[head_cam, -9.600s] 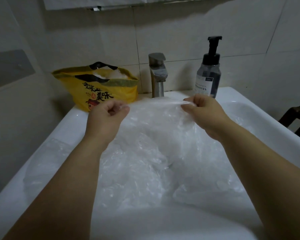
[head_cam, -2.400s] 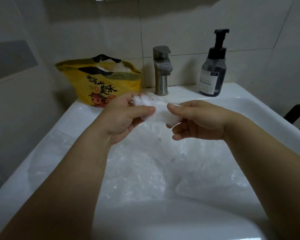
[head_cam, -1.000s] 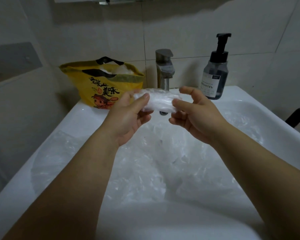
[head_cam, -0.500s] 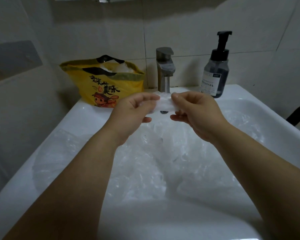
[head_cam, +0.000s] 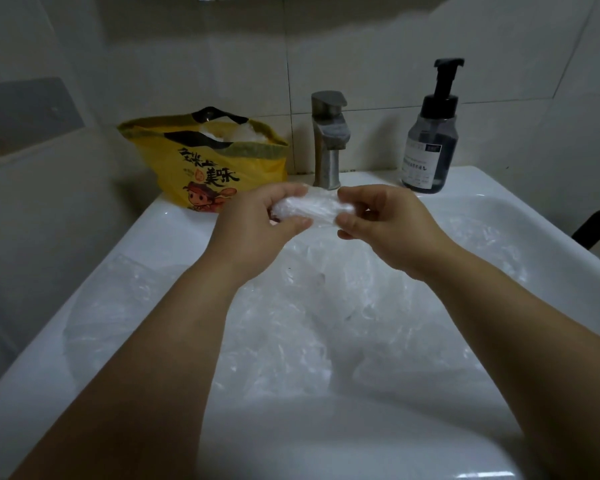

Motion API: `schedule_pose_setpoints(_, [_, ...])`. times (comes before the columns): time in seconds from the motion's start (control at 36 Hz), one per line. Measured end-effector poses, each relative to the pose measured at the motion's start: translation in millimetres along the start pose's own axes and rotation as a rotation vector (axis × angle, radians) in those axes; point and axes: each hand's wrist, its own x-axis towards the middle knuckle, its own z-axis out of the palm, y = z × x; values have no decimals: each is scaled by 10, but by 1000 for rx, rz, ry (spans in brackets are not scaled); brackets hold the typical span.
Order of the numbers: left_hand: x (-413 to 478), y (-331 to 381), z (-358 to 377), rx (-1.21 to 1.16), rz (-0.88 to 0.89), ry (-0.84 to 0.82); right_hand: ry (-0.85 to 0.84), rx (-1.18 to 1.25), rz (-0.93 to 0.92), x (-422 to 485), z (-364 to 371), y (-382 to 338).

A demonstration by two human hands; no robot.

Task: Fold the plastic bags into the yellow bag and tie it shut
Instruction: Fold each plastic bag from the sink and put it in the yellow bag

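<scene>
The small folded clear plastic bag (head_cam: 309, 211) is a tight, crinkly roll, held up over the white sink (head_cam: 174, 230). It is near the open yellow plastic bag (head_cam: 205, 168) on the sink's back rim. The left hand (head_cam: 253, 230) pinches one end and the right hand (head_cam: 388, 223) pinches the other — thumbs below, fingers on top.

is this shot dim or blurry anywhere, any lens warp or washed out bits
Head view: dim, greyish light overall; near sink rim and forearms soft at the bottom edge; wide angle bows the wall tile lines; yellow bag print reads crisp; folded clear bag between left hand and right hand looks washed out, little detail.
</scene>
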Motion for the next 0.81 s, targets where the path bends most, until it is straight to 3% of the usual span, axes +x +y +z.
schedule_pose_setpoints(0.17, [17, -9, 40, 204, 76, 71, 33, -272, -107, 7, 14, 28])
schedule_pose_setpoints(0.28, [40, 1, 36, 137, 37, 24, 31, -422, -205, 18, 3, 43])
schedule_pose_setpoints(0.42, [16, 78, -7, -301, -93, -131, 28, -265, -157, 18, -49, 31])
schedule_pose_setpoints(0.58, [42, 84, -38, -629, -214, -77, 11, -34, -94, 14, -45, -18])
schedule_pose_setpoints(0.69, [47, 102, 4, -732, -310, -37, -90, 56, 3, -6, -53, -53])
schedule_pose_setpoints(0.81, [72, 58, 32, -637, -345, 24, -148, 22, 87, -24, -14, -70])
